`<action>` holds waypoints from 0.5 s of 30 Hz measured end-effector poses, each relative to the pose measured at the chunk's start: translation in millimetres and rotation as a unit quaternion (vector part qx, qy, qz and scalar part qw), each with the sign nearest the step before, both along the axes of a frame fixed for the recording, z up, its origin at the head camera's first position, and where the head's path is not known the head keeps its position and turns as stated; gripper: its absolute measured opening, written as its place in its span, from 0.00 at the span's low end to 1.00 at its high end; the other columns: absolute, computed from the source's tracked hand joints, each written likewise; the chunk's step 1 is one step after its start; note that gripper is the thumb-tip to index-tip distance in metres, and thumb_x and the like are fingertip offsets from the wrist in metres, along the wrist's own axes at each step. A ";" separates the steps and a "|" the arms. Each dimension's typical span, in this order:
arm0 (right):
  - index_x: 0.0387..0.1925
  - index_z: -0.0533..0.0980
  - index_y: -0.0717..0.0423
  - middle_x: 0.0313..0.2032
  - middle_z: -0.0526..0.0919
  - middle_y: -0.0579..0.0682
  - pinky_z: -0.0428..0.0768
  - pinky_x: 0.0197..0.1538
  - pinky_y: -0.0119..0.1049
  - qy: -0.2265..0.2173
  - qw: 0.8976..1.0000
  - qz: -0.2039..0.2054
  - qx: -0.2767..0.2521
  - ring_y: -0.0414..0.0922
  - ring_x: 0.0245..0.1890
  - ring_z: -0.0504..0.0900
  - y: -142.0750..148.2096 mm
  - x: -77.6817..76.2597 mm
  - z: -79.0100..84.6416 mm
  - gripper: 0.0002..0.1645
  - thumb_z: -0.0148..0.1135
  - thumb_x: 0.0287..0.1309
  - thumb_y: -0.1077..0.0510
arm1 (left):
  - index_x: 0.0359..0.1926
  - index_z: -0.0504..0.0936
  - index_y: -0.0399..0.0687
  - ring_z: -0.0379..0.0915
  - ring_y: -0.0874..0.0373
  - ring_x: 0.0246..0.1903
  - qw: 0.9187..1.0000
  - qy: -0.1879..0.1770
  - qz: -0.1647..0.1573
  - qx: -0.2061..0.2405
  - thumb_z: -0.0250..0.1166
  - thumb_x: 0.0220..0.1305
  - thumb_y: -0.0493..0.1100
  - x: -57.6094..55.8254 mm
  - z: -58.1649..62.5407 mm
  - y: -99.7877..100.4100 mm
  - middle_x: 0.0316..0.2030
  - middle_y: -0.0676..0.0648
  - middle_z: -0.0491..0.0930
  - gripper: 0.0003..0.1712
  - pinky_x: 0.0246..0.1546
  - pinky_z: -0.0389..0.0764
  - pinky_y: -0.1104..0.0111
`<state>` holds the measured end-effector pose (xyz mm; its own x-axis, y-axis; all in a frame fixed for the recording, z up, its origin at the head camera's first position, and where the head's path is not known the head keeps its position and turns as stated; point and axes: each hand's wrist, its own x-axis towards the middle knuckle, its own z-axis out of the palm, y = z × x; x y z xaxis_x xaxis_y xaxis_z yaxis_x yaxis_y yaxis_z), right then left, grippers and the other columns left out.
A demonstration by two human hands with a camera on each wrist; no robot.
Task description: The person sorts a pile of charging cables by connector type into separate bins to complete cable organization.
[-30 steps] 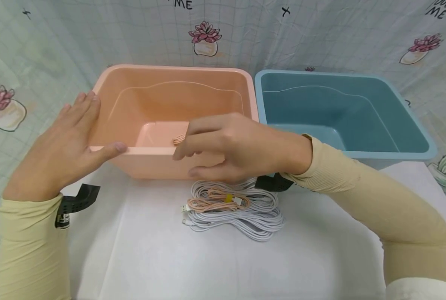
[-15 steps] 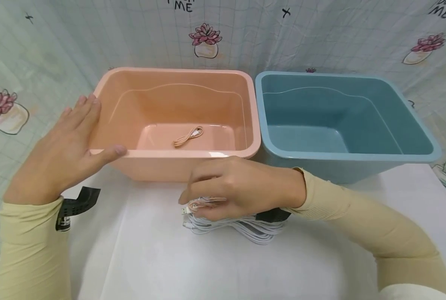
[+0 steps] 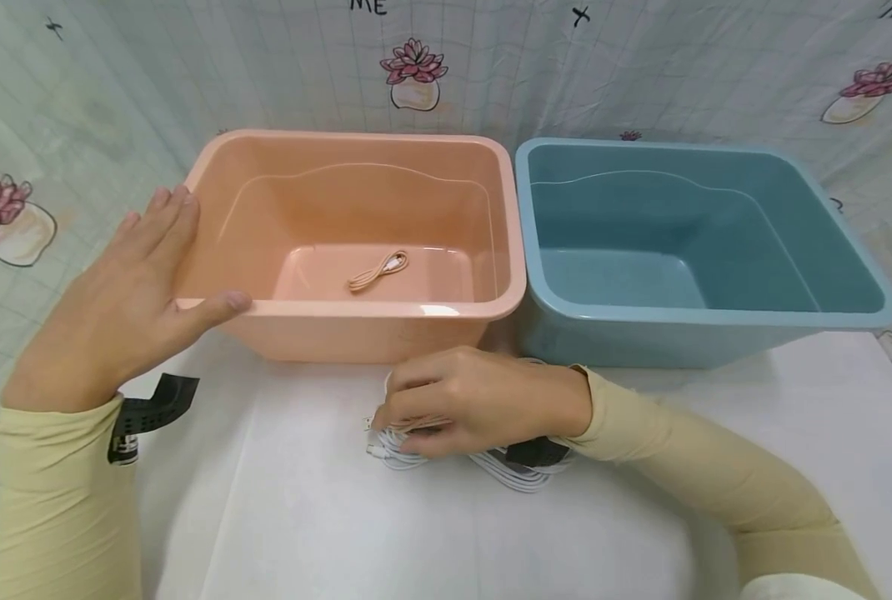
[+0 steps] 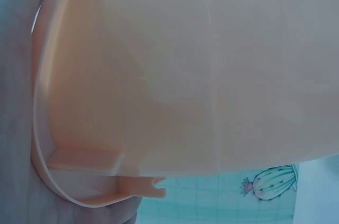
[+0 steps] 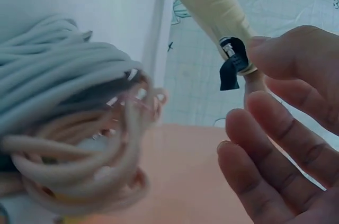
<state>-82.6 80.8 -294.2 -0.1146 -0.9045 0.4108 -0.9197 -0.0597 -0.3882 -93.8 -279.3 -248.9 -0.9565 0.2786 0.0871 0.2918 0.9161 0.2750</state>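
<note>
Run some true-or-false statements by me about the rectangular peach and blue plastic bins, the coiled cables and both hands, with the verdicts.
1. The left hand rests on the rim of the peach plastic bin. True.
2. The blue plastic bin stands left of the peach one. False: it stands to its right.
3. A small coiled peach cable lies inside the peach bin. True.
4. The right hand grips the blue bin's rim. False: it is over the coiled white cables.

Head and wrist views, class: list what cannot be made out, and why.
Head: much of the white cables, covered by the right hand.
Head: central lettering, cut off by top edge.
Left wrist: inside of the peach tub, hidden by its wall.
Right wrist: fine detail of the peach cable, blurred.
</note>
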 end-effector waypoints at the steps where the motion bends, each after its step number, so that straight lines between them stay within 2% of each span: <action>1: 0.50 0.83 0.47 0.41 0.85 0.41 0.75 0.45 0.15 0.003 1.000 -0.001 0.005 0.33 0.37 0.79 0.3 0.2 -1.9 0.11 0.68 0.66 0.57 | 0.83 0.39 0.41 0.28 0.46 0.85 1.000 0.000 0.000 0.000 0.59 0.71 0.67 0.0 0.1 0.1 0.84 0.42 0.36 0.58 0.86 0.31 0.55; 6: 0.52 0.83 0.46 0.47 0.86 0.40 0.78 0.50 0.18 0.008 0.999 -0.009 0.037 0.32 0.42 0.81 1.9 2.3 -9.2 0.14 0.68 0.67 0.56 | 0.83 0.39 0.42 0.28 0.47 0.85 1.000 0.003 0.001 -0.003 0.59 0.71 0.67 0.2 0.1 0.5 0.84 0.42 0.37 0.58 0.86 0.31 0.56; 12: 0.51 0.83 0.47 0.41 0.84 0.41 0.77 0.47 0.19 0.009 0.998 -0.025 0.065 0.34 0.40 0.78 0.9 6.4 -16.1 0.14 0.70 0.65 0.55 | 0.83 0.39 0.42 0.28 0.47 0.85 1.000 0.002 0.004 -0.005 0.59 0.71 0.67 0.4 0.3 0.7 0.84 0.42 0.37 0.58 0.86 0.31 0.57; 15: 0.50 0.83 0.47 0.42 0.84 0.41 0.78 0.48 0.21 0.016 0.996 -0.031 0.077 0.35 0.42 0.79 0.0 7.8 -16.8 0.14 0.71 0.64 0.54 | 0.83 0.39 0.42 0.28 0.47 0.85 1.000 0.002 0.005 -0.004 0.59 0.71 0.67 0.6 0.4 0.9 0.84 0.42 0.37 0.58 0.86 0.31 0.57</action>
